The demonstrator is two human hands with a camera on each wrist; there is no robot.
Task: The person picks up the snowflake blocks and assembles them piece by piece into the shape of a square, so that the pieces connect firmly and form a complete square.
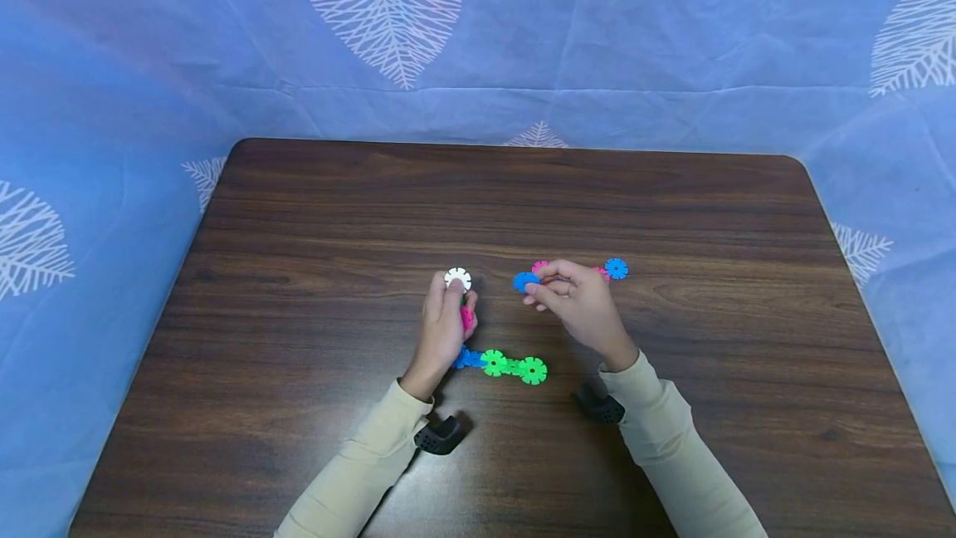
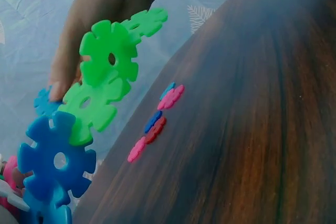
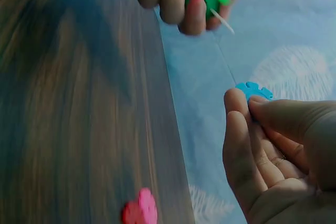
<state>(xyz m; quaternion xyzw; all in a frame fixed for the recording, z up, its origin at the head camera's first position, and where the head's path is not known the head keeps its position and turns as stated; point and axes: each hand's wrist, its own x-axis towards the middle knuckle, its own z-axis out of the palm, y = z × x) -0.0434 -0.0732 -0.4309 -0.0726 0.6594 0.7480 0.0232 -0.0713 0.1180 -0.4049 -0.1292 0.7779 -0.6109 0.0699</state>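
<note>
My left hand [image 1: 441, 330] grips a chain of interlocking snowflake discs. A white disc [image 1: 458, 273] shows above the thumb, a pink disc [image 1: 467, 318] by the fingers. From below the hand, blue discs [image 2: 56, 157] and green discs [image 1: 494, 363] run out to the right. My right hand [image 1: 581, 301] pinches a single blue disc [image 1: 524, 281] between thumb and fingertips, to the right of the chain and apart from it. The right wrist view shows this blue disc [image 3: 254, 91] held by its edge. The left palm hides part of the chain.
Loose discs lie on the wooden table [image 1: 299, 231] behind the right hand: a blue disc [image 1: 616, 268], pink discs [image 2: 171, 97] and a red disc [image 2: 156, 130], some overlapping. Beyond the table's back edge hangs a blue cloth [image 1: 635, 40] with white leaf prints.
</note>
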